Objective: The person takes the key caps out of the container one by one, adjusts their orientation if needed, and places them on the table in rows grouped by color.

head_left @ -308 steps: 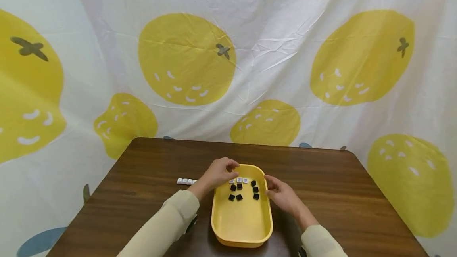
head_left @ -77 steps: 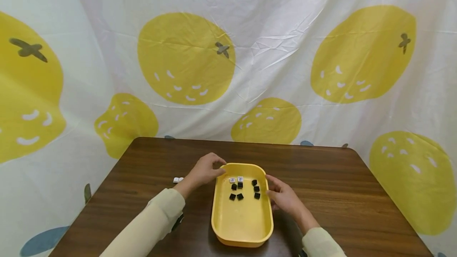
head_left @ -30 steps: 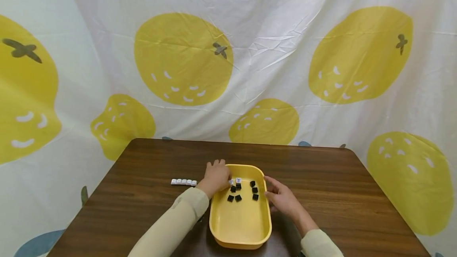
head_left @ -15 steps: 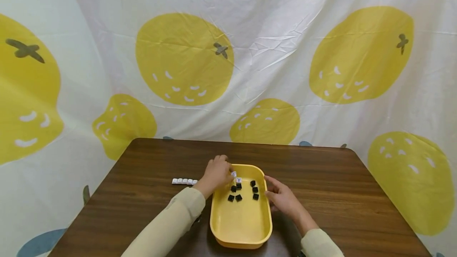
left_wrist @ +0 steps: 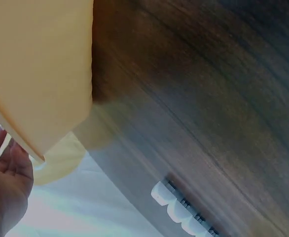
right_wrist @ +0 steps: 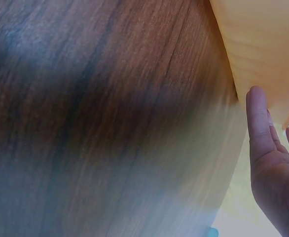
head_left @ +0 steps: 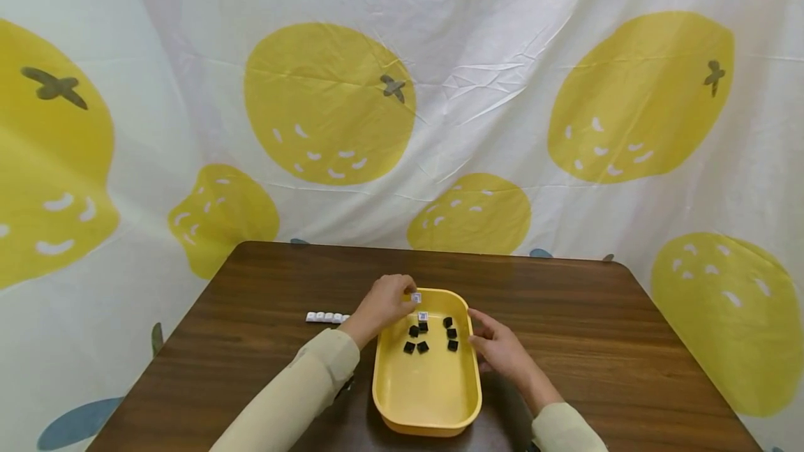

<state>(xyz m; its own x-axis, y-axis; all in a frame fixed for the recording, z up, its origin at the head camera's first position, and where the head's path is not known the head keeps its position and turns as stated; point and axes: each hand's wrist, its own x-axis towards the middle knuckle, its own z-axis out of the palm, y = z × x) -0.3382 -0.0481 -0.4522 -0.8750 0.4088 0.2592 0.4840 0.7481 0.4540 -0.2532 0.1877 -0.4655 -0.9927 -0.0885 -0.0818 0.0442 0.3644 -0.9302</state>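
Observation:
In the head view, my left hand (head_left: 384, 304) pinches a white keycap (head_left: 417, 297) over the far left part of a yellow tray (head_left: 427, 396). Inside the tray lie another white keycap (head_left: 423, 316) and several black keycaps (head_left: 452, 345). The straight fingers of my right hand (head_left: 502, 349) rest against the tray's right side. The right wrist view shows one finger (right_wrist: 258, 116) along the outer wall. A row of white keycaps (head_left: 328, 317) stands on the table left of the tray, its right end hidden by my left wrist.
The tray stands on a brown wooden table (head_left: 597, 340). Behind the table hangs a white curtain (head_left: 471, 124) with yellow fruit prints. Both forearms reach in from the near edge in pale sleeves (head_left: 295, 389).
Ten seconds ago three white keycaps lay in the tray. Over the last second my left hand has picked one up and raised it toward the far rim. My right hand stays in place.

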